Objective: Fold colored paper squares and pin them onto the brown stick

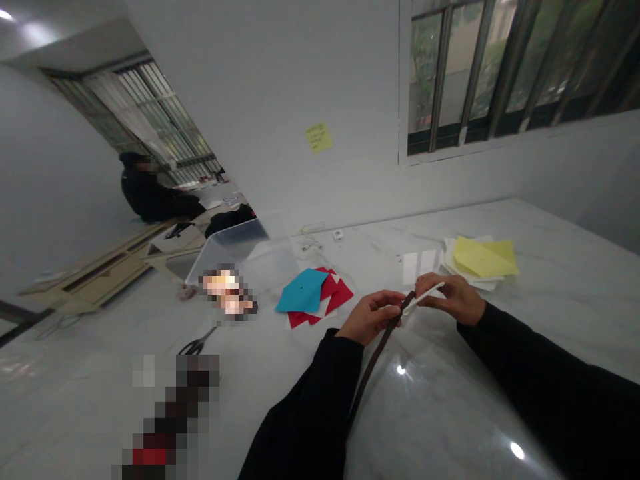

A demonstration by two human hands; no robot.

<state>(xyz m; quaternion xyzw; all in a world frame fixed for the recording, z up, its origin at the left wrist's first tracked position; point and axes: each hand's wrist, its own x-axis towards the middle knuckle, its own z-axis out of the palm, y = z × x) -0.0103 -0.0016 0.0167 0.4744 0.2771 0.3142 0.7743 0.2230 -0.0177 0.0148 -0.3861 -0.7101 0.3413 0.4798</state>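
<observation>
**Left hand:** My left hand (370, 319) is closed, its fingers curled around a narrow dark brown strap (379, 353), which looks like leather.

**Right hand:** My right hand (450, 298) is almost closed, pinching a thin white strip (425, 296) between thumb and fingers.

**Item position:** Both items are held above a white marble-patterned bench (440, 427). The white strip's end meets the strap between my hands. I cannot tell whether the two are joined. The strap's long free length hangs down past my black left sleeve (305, 407).

**Handling:** The strap is judged light and flexible. Take hold close to the working end, not along the loose length, which will tend to swing. The white strip is judged light and thin, and its material cannot be determined. Grip it by its flat faces and avoid bending it.

**Nearby items:** A blue paper sheet (301, 291) lies on red paper sheets (340, 297). Beyond my right hand is a stack of yellow and white paper (483, 258). Black-handled scissors (197, 345) and a clear plastic bin (230, 250) lie farther left. Two pixelated objects (227, 293) cannot be identified.

**Surroundings:** A yellow sticky note (319, 137) is on the wall beside a barred window (490, 67). A person in dark clothing (150, 190) sits well apart.
</observation>
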